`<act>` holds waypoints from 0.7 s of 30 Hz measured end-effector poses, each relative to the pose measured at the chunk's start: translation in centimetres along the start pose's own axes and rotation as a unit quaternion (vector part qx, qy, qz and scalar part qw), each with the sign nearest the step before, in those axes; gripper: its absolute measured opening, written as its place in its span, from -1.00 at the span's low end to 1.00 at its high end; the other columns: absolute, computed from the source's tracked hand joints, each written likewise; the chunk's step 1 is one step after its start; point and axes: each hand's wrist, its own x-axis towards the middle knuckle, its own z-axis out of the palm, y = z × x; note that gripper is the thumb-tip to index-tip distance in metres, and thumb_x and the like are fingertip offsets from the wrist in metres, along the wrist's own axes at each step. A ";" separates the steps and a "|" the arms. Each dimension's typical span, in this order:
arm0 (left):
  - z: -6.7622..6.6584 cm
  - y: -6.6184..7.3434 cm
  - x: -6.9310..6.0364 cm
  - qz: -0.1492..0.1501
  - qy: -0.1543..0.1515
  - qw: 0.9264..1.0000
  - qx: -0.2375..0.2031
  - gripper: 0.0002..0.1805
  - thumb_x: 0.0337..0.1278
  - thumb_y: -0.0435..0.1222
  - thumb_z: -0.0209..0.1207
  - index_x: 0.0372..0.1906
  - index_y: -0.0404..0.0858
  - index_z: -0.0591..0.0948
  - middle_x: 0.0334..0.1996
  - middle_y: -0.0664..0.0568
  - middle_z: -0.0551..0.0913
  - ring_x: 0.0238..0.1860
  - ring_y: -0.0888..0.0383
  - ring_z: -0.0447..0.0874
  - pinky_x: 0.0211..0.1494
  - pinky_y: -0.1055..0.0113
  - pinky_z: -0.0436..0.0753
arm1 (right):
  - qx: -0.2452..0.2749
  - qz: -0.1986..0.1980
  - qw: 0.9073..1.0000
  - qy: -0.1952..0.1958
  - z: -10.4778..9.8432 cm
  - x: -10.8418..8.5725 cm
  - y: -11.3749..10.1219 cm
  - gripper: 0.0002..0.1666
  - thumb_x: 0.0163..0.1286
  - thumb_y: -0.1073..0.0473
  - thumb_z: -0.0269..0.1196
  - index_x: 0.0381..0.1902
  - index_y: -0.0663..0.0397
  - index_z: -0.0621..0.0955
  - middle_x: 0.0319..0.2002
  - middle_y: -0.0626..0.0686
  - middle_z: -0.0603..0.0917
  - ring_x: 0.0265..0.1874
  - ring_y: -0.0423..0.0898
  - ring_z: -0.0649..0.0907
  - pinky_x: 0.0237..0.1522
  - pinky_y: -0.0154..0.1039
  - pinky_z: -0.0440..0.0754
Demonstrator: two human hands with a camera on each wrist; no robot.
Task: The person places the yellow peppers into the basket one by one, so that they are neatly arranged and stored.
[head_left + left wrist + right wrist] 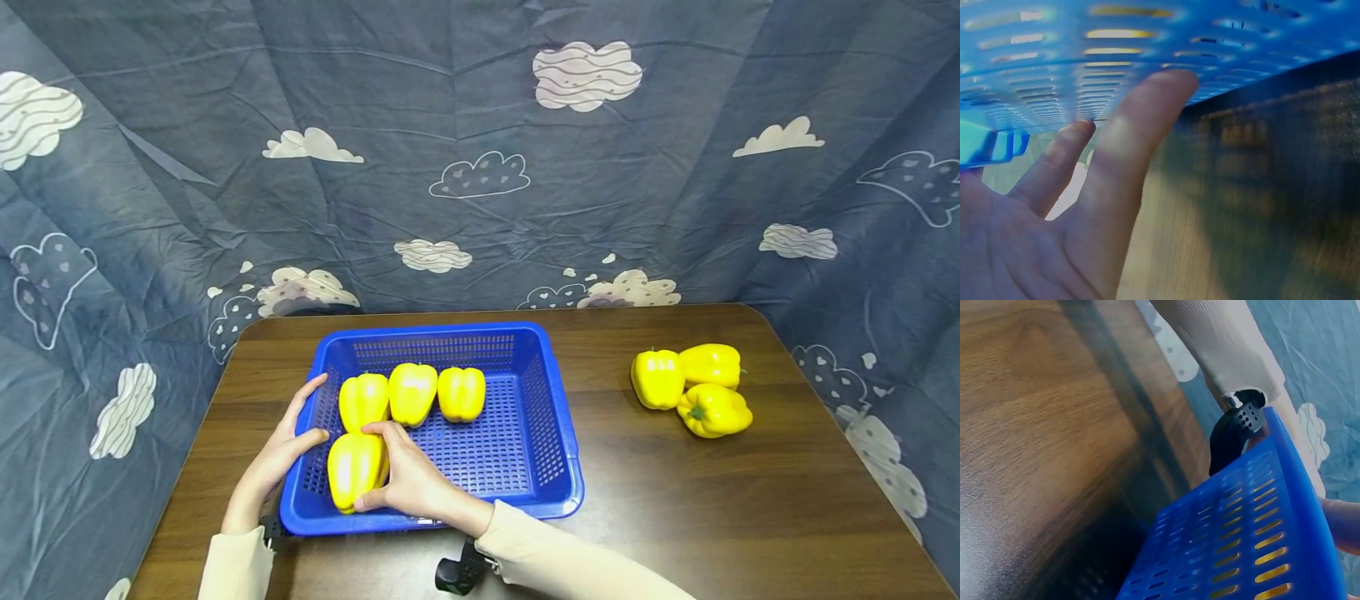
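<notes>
Pinching a yellow bell pepper between thumb and fingers, the grip of the right hand reaches across the near rim of a blue basket. That pepper is inside the basket, in the near left corner; I can't tell whether its weight is on the perforated floor. Over at the left side, the person's left hand is spread, thumb and forefinger well apart, its digits against the slotted wall.

Three more yellow peppers stand in a row just beyond the pinched one: a left pepper, a middle pepper and a right pepper. The right half of the basket shows its bare blue mesh.

Well apart from the basket, to the right on the brown wooden worktop, three others sit bunched: a blocky pepper, a rear pepper with its stem pointing right, and a near pepper showing a green stem. Cream sleeves cover both forearms, and a blue-grey cloth patterned with clouds hangs behind.
</notes>
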 end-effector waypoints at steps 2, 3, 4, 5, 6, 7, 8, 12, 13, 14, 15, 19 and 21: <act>0.0 0.0 0.1 0.001 -0.001 1.000 -0.002 -0.16 0.20 -0.47 -0.05 0.51 0.03 -0.09 0.45 -0.30 -0.18 0.26 -0.44 0.13 0.01 -0.20 0.50 | -0.007 0.000 1.000 0.003 0.1 0.0 -0.1 -0.05 -0.19 0.25 0.57 0.17 0.21 0.35 0.08 0.11 0.45 0.06 -0.08 0.48 0.18 -0.29 0.38; 0.0 -0.1 0.1 0.001 -0.001 1.000 -0.002 -0.16 0.20 -0.47 -0.05 0.51 0.03 -0.09 0.45 -0.30 -0.18 0.26 -0.43 0.13 0.01 -0.19 0.51 | -0.010 -0.001 1.000 0.004 0.2 0.0 -0.2 -0.05 -0.19 0.26 0.57 0.16 0.22 0.35 0.07 0.11 0.44 0.05 -0.08 0.48 0.17 -0.30 0.38; 0.0 -0.1 0.1 0.003 -0.001 1.000 -0.002 -0.16 0.20 -0.47 -0.05 0.51 0.03 -0.08 0.45 -0.30 -0.17 0.25 -0.42 0.14 0.01 -0.19 0.51 | -0.013 -0.001 1.000 0.005 0.2 0.1 -0.2 -0.06 -0.20 0.26 0.57 0.16 0.23 0.35 0.06 0.12 0.44 0.04 -0.08 0.48 0.17 -0.30 0.38; 0.0 -0.1 0.1 0.003 -0.002 1.000 -0.002 -0.16 0.20 -0.47 -0.05 0.51 0.03 -0.08 0.45 -0.30 -0.17 0.25 -0.42 0.14 0.01 -0.19 0.51 | -0.012 0.001 1.000 0.005 0.3 0.1 -0.3 -0.05 -0.20 0.27 0.57 0.16 0.23 0.35 0.06 0.12 0.44 0.04 -0.08 0.48 0.16 -0.30 0.38; 0.0 -0.2 0.1 0.003 -0.003 1.000 -0.002 -0.16 0.20 -0.47 -0.05 0.51 0.03 -0.09 0.45 -0.30 -0.17 0.25 -0.42 0.14 0.02 -0.18 0.51 | -0.013 0.002 1.000 0.005 0.4 0.1 -0.3 -0.05 -0.21 0.28 0.57 0.15 0.23 0.35 0.05 0.12 0.44 0.03 -0.09 0.48 0.16 -0.31 0.39; 0.0 -0.2 0.1 0.004 -0.004 1.000 -0.001 -0.16 0.21 -0.47 -0.05 0.51 0.04 -0.09 0.45 -0.30 -0.18 0.25 -0.42 0.14 0.01 -0.18 0.51 | -0.013 0.005 1.000 0.005 0.4 0.1 -0.3 -0.05 -0.21 0.28 0.57 0.15 0.23 0.34 0.05 0.12 0.43 0.03 -0.09 0.48 0.16 -0.31 0.38; 0.0 -0.2 0.1 0.003 -0.005 1.000 -0.001 -0.16 0.22 -0.46 -0.05 0.51 0.05 -0.09 0.45 -0.29 -0.18 0.25 -0.41 0.14 0.01 -0.18 0.51 | -0.015 0.004 1.000 0.006 0.5 0.1 -0.4 -0.05 -0.23 0.28 0.58 0.14 0.23 0.35 0.04 0.11 0.44 0.02 -0.09 0.48 0.15 -0.31 0.39; 0.0 -0.1 0.1 -0.002 -0.009 1.000 -0.001 -0.17 0.24 -0.44 -0.05 0.51 0.08 -0.10 0.45 -0.28 -0.20 0.26 -0.39 0.13 0.04 -0.15 0.51 | -0.011 0.013 1.000 0.007 0.6 0.2 -0.3 -0.04 -0.25 0.28 0.59 0.14 0.21 0.35 0.03 0.10 0.44 0.01 -0.10 0.48 0.15 -0.31 0.39; -0.1 0.0 0.0 -0.003 -0.010 1.000 0.000 -0.17 0.25 -0.44 -0.05 0.51 0.09 -0.10 0.45 -0.28 -0.20 0.26 -0.38 0.13 0.04 -0.14 0.51 | -0.011 0.015 1.000 0.007 0.6 0.2 -0.3 -0.03 -0.26 0.27 0.59 0.14 0.21 0.36 0.03 0.10 0.44 0.01 -0.10 0.49 0.15 -0.32 0.39; -0.1 0.0 0.0 -0.004 -0.010 1.000 0.000 -0.18 0.25 -0.44 -0.05 0.51 0.09 -0.09 0.45 -0.27 -0.19 0.27 -0.37 0.13 0.05 -0.13 0.51 | -0.009 0.017 1.000 0.008 0.6 0.2 -0.3 -0.04 -0.26 0.27 0.59 0.13 0.20 0.36 0.03 0.10 0.44 0.01 -0.10 0.49 0.15 -0.32 0.39; -0.1 0.0 0.0 -0.003 -0.011 1.000 0.001 -0.18 0.25 -0.44 -0.06 0.51 0.08 -0.10 0.45 -0.28 -0.20 0.27 -0.38 0.13 0.05 -0.12 0.51 | -0.004 0.021 1.000 0.006 0.6 0.3 -0.3 -0.04 -0.26 0.29 0.59 0.13 0.20 0.36 0.04 0.10 0.44 0.02 -0.09 0.49 0.15 -0.32 0.39; -0.2 -0.1 0.0 0.005 -0.009 1.000 0.014 -0.19 0.25 -0.43 -0.06 0.51 0.06 -0.09 0.45 -0.29 -0.20 0.26 -0.40 0.15 0.03 -0.10 0.53 | 0.004 0.025 1.000 0.003 0.6 0.3 -0.2 -0.11 -0.24 0.33 0.56 0.10 0.21 0.39 0.02 0.09 0.45 0.01 -0.08 0.50 0.13 -0.33 0.39; -0.2 -0.2 0.0 0.006 -0.009 1.000 0.019 -0.19 0.25 -0.42 -0.06 0.51 0.06 -0.10 0.46 -0.28 -0.21 0.26 -0.41 0.14 0.04 -0.10 0.53 | 0.008 0.028 1.000 0.000 0.6 0.3 -0.2 -0.15 -0.22 0.36 0.54 0.09 0.23 0.41 0.01 0.09 0.46 0.01 -0.07 0.50 0.12 -0.33 0.40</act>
